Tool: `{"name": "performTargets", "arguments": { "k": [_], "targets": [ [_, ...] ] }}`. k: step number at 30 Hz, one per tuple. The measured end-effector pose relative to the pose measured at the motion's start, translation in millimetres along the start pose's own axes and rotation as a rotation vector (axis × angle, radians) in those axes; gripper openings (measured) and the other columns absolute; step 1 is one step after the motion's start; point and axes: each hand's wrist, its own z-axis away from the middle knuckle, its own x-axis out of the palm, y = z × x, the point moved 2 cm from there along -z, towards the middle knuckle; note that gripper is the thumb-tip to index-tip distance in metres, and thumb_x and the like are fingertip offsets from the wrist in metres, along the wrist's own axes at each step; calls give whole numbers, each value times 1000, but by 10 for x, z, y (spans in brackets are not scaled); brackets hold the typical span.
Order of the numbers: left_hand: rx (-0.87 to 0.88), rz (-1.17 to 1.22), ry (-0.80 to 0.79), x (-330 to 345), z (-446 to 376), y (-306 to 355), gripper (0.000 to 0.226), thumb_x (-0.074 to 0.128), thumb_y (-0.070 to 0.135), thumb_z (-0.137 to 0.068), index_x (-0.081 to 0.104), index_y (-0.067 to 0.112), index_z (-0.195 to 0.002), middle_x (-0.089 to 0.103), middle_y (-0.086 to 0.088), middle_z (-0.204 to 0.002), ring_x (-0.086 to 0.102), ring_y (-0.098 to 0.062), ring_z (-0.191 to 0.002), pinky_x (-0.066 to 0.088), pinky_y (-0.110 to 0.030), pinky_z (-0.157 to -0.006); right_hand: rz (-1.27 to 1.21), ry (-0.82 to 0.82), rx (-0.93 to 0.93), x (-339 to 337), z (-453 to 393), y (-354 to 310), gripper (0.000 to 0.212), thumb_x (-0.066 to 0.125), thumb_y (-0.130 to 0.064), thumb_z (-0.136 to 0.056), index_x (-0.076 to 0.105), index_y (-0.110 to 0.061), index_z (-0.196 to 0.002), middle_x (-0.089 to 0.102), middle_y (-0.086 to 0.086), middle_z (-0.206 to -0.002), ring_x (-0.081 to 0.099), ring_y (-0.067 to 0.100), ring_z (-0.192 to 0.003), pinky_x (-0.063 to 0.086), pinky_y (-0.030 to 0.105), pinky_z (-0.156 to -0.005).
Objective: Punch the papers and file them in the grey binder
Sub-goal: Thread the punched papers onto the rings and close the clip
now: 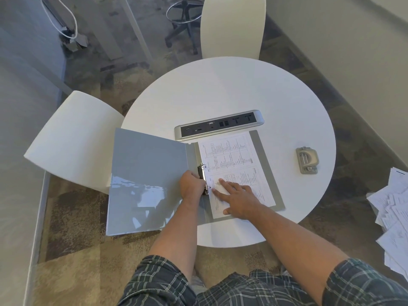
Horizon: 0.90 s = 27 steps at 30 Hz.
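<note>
Head view: a grey binder (pixel 145 180) is seen lying open at frame centre on a round white tabletop (pixel 231 89), its spine running top to bottom. The left hand (pixel 191 184) is curled on the ring mechanism (pixel 203 178). Just right of it, the right hand (pixel 239 198) is pressed flat, fingers (pixel 225 183) spread, on the papers (pixel 234 160) threaded onto the rings. A hole punch (pixel 306 160) sits well apart at right; loose sheets (pixel 393 217) lie at the right edge.
</note>
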Motion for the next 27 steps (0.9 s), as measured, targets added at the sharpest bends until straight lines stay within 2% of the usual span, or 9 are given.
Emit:
{"name": "performTargets", "arguments": {
  "k": [2,4,8,10,13,16,20,23,27],
  "targets": [
    [-14,64,-5,-20,17,16,29,72,-2,-72,56,15,-89,57,6,-78,60,-20,-74,47,-28,-57,-6,0,2,-1,0,-5,85,58,-47,-97,0,-43,-159,-12,0,-170,4,26,-156,19,53,-119],
    [-25,89,-21,-35,33,30,29,74,-1,-75,54,17,-86,53,9,-76,56,-15,-70,46,-24,-55,-13,2,6,5,-1,-11,85,58,-48,-97,1,-43,-159,-12,0,-170,4,26,-156,19,53,-119],
    [18,75,-66,-12,29,9,12,77,5,-74,69,14,-74,71,1,-73,70,-21,-70,62,-35,-66,-36,4,19,1,0,-18,88,60,-48,-96,-1,-41,-160,-11,-1,-170,5,26,-156,19,53,-119],
    [72,88,-79,1,51,5,9,80,13,-77,74,7,-79,74,-4,-76,67,-18,-63,60,-33,-63,-59,17,32,-18,10,-23,95,63,-47,-95,-5,-37,-160,-8,-2,-171,7,26,-156,20,52,-120],
    [100,139,-95,7,70,-31,15,78,24,-83,77,10,-79,74,-2,-73,63,-14,-62,53,-25,-61,-96,39,48,-56,26,-40,107,68,-44,-92,-13,-33,-159,-1,-3,-171,12,25,-155,22,52,-120],
    [102,164,-109,0,70,-78,17,72,24,-87,81,10,-81,77,-3,-77,65,-16,-66,56,-29,-66,-70,58,48,-88,19,-69,113,71,-43,-90,-20,-37,-157,4,0,-171,20,27,-153,27,53,-117],
    [122,114,-99,-29,101,-97,10,77,17,-85,82,14,-93,79,-1,-87,74,-18,-81,60,-30,-77,2,61,32,-95,4,-86,110,69,-44,-91,-21,-42,-155,5,4,-170,22,31,-151,33,54,-113],
    [132,72,-91,-22,110,-120,11,78,19,-86,83,15,-95,79,0,-88,72,-17,-82,57,-26,-74,20,60,28,-86,4,-86,108,67,-46,-92,-21,-44,-154,5,5,-170,23,32,-151,34,54,-113],
    [142,61,-86,-20,121,-140,11,80,26,-85,84,17,-90,79,0,-83,72,-17,-79,58,-30,-75,44,41,27,-74,-4,-74,97,64,-49,-93,-6,-39,-159,2,4,-171,20,31,-152,33,53,-114]
  ]
}}
